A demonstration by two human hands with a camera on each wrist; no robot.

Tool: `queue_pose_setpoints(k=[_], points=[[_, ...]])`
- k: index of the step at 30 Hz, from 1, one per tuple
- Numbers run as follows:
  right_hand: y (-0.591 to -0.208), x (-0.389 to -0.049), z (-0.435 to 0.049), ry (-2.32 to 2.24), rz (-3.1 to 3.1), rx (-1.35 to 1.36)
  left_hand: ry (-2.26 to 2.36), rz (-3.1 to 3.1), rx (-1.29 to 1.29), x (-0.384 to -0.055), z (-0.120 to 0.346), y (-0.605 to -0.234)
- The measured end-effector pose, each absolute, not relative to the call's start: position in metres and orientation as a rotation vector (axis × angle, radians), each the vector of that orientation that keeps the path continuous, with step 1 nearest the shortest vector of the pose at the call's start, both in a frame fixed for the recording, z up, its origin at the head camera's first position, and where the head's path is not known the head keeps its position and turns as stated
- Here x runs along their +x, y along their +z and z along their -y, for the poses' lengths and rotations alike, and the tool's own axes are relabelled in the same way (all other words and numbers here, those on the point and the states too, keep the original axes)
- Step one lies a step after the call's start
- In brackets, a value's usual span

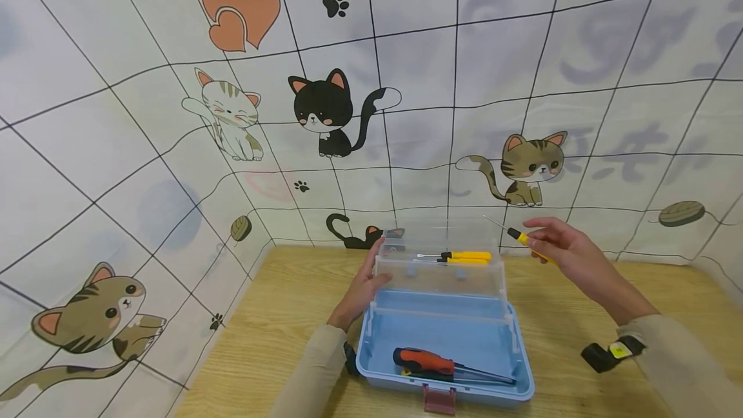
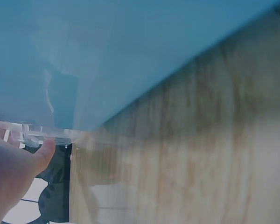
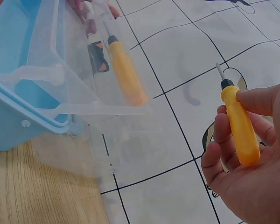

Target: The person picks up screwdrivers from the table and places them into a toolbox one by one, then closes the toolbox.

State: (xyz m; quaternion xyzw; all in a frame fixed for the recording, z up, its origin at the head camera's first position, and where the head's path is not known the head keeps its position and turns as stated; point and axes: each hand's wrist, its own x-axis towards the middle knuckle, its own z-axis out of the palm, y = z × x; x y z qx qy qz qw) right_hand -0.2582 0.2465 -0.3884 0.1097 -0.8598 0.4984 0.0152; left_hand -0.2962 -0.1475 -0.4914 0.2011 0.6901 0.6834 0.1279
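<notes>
My right hand (image 1: 574, 257) pinches a small yellow-handled screwdriver (image 3: 240, 126) with a black collar, its thin shaft pointing up and left, beside the toolbox. My left hand (image 1: 364, 286) holds the left end of the clear tray (image 1: 406, 281), thumb in front and fingers partly hidden behind it. That tray is raised above the back of the open blue toolbox (image 1: 383, 328). Similar yellow screwdrivers (image 1: 473, 255) lie in it. Down in the blue base rests a larger red-and-black screwdriver (image 1: 429, 362), with another tool partly hidden beneath it.
The toolbox stands on a wooden table (image 1: 296, 289). A reddish latch (image 1: 439, 398) hangs at its front. Close behind is a white cloth wall (image 1: 418, 128) with black grid lines and printed cats.
</notes>
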Motion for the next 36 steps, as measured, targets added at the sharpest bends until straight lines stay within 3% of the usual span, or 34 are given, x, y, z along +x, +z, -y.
queue_pose_setpoints(k=[9, 21, 36], points=[[-0.383, -0.262, -0.237, 1.554, 2.692, 0.332, 1.978, -2.062, 0.535, -0.303, 0.147, -0.505], [-0.377, -0.267, -0.228, 1.520, 2.713, 0.370, 1.948, -2.023, 0.568, -0.288, 0.146, -0.476], [-0.378, -0.281, -0.211, 1.599, 2.726, 0.399, 1.947, -2.026, 0.555, -0.289, 0.147, -0.476]])
